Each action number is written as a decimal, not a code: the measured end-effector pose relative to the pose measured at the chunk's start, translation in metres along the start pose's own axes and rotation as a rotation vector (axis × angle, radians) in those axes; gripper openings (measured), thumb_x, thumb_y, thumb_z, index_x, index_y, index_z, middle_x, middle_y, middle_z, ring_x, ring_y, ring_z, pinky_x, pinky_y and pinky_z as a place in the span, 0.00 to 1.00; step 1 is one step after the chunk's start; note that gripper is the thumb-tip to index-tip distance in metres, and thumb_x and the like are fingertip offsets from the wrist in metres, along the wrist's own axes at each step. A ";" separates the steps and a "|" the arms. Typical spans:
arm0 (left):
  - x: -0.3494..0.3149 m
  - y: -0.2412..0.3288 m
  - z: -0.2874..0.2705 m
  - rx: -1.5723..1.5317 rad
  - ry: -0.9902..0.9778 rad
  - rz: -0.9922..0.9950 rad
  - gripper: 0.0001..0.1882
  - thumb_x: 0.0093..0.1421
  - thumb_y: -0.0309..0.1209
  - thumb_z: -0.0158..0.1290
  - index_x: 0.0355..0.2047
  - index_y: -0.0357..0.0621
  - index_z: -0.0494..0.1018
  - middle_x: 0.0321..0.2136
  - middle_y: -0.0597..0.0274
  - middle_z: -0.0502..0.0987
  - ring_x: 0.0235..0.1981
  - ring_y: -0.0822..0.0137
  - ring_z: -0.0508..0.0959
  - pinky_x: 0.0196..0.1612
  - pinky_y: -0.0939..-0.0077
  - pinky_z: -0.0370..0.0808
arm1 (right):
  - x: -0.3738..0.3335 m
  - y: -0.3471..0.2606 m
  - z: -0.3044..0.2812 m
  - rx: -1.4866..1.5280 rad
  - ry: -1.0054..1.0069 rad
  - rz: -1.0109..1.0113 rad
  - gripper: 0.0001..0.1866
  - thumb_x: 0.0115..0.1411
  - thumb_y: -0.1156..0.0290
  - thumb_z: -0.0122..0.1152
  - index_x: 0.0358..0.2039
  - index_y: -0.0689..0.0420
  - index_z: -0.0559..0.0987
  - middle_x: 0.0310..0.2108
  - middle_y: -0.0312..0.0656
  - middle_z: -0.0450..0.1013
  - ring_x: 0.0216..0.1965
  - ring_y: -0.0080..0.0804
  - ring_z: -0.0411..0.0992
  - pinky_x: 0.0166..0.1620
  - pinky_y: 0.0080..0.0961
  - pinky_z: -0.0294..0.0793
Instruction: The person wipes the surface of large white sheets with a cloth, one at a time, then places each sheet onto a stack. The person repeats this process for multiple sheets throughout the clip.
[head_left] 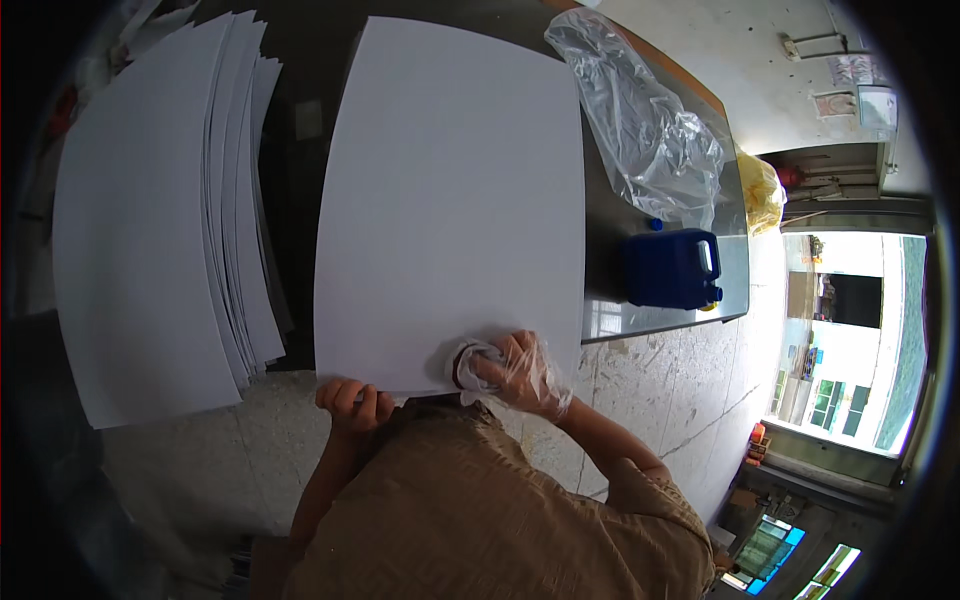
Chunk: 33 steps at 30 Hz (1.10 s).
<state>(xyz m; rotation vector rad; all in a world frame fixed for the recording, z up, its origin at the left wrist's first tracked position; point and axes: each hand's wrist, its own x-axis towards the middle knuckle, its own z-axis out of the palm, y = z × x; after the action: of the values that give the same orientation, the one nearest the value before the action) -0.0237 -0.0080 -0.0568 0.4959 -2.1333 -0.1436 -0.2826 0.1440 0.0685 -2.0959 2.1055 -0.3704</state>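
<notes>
A large white sheet, maybe the top one of a stack, lies on the dark table in front of me. At its near left corner my left hand is bare, its fingers curled over the edge. My right hand wears a loose clear plastic glove or bag. Bunched in its fingers is a whitish wad with a dark curved edge, pressed against the sheet near its front edge. Whether the wad is cloth or plastic is hard to tell. The underside of the sheet is hidden.
A fanned pile of white sheets is on the left. Right of the sheet, a blue jerrycan and a small blue cap sit on the glossy table. Crumpled clear plastic film lies behind them. Beyond the table is a yellow bag.
</notes>
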 end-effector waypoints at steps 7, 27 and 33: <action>-0.002 0.009 -0.006 0.029 -0.016 -0.066 0.11 0.61 0.37 0.51 0.42 0.52 0.64 0.41 0.60 0.66 0.41 0.59 0.66 0.44 0.59 0.62 | 0.210 0.202 -0.013 -0.177 0.206 0.140 0.20 0.57 0.58 0.67 0.48 0.53 0.79 0.38 0.51 0.76 0.40 0.50 0.73 0.47 0.46 0.71; 0.010 0.002 -0.006 0.017 -0.030 0.018 0.12 0.60 0.35 0.51 0.43 0.48 0.67 0.40 0.58 0.66 0.42 0.58 0.65 0.44 0.57 0.61 | -0.058 0.024 -0.010 -0.008 0.111 0.114 0.34 0.44 0.64 0.78 0.52 0.48 0.71 0.44 0.48 0.73 0.46 0.48 0.73 0.42 0.46 0.72; 0.005 -0.002 -0.005 0.022 -0.069 0.042 0.12 0.65 0.35 0.48 0.46 0.47 0.64 0.44 0.55 0.63 0.43 0.55 0.63 0.45 0.54 0.62 | -0.018 0.056 -0.018 -0.118 0.156 0.255 0.31 0.46 0.63 0.76 0.50 0.53 0.74 0.39 0.51 0.73 0.41 0.51 0.72 0.42 0.50 0.68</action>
<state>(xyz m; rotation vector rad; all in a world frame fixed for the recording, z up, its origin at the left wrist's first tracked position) -0.0219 -0.0111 -0.0506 0.4648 -2.2130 -0.1156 -0.3415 0.1629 0.0694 -1.8767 2.5057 -0.3951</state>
